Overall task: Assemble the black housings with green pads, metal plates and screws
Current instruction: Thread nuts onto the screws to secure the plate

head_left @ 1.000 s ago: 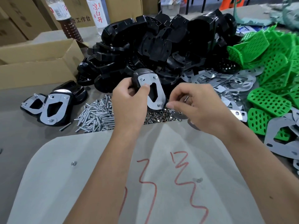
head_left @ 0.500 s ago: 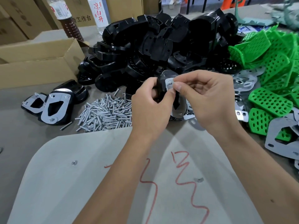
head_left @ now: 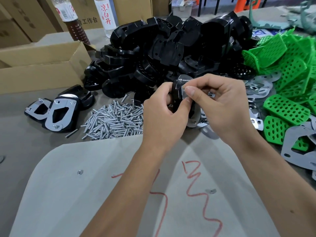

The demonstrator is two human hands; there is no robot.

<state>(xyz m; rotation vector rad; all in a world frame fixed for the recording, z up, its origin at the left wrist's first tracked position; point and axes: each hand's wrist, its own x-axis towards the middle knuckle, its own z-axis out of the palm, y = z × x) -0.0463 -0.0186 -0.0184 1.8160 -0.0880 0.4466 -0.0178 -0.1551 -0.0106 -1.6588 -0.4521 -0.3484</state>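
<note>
Black housing (head_left: pixel 177 93) now turned edge-on; left hand (head_left: pixel 164 115) grips it, right hand (head_left: pixel 220 106) pinches its plate (head_left: pixel 183 89).

left hand (head_left: pixel 164 115) curled, right hand (head_left: pixel 220 106) pinching, grips touching

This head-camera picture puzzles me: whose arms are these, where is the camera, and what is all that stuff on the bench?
There is no machine here. The camera sits on a person's head and looks down, so the arms are their own. The left hand grips a black plastic housing with a shiny metal plate on it, and the right hand pinches at its top edge; what it pinches is too small to tell. On the grey bench lie a heap of black housings, a pile of silver screws, perforated green pads, loose flat metal plates, and finished assemblies beside a cardboard box.
</note>
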